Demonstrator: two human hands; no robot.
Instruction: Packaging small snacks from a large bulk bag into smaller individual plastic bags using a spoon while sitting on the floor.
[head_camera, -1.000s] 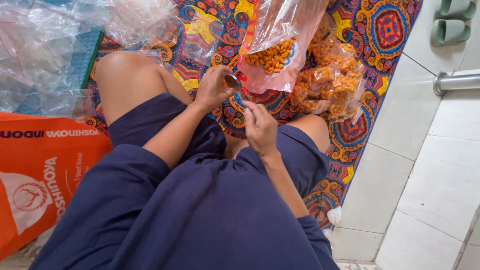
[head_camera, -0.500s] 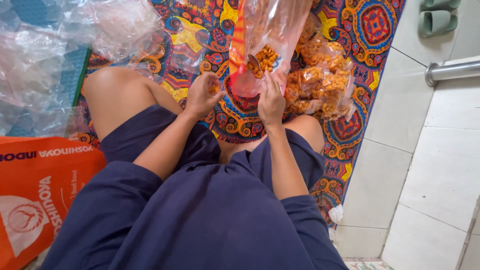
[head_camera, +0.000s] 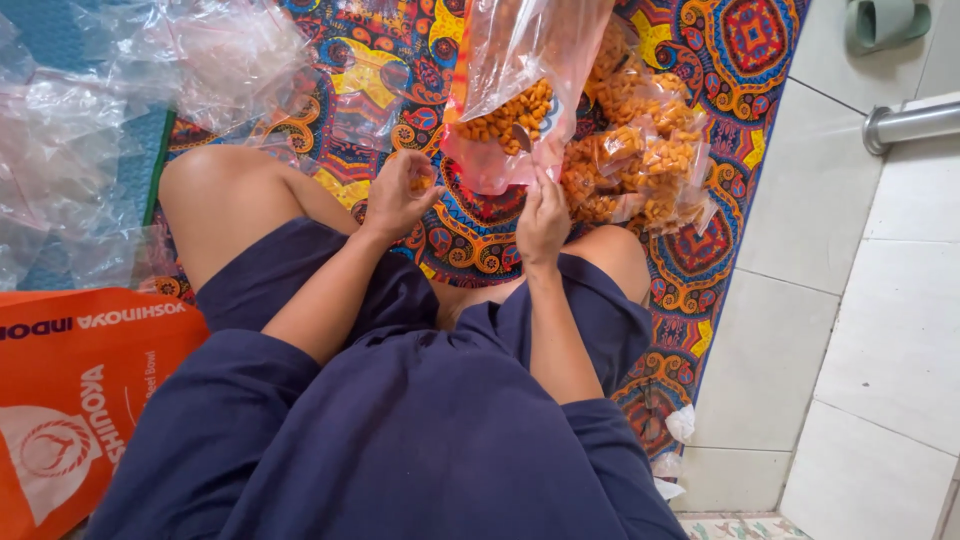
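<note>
I sit cross-legged in dark blue clothes on a patterned mat (head_camera: 745, 60). A large clear plastic bag (head_camera: 520, 90) part-filled with orange snack pieces stands in front of me. My right hand (head_camera: 543, 215) reaches up to the bag's lower edge and seems to hold a small metal scoop that goes into it. To the left of the bag, my left hand (head_camera: 398, 192) is curled around a few orange pieces. Several small filled bags of the same snack (head_camera: 640, 160) lie just right of the large bag.
Crumpled empty clear bags (head_camera: 120, 120) are heaped at the upper left. An orange printed bag (head_camera: 70, 400) lies by my left side. White floor tiles (head_camera: 860, 330), a metal pipe (head_camera: 910, 122) and a green slipper (head_camera: 885, 22) are on the right.
My right hand has risen from my lap to the large bag's lower edge. My left hand has drawn back from the bag, curled on a few pieces. The view has tilted slightly.
</note>
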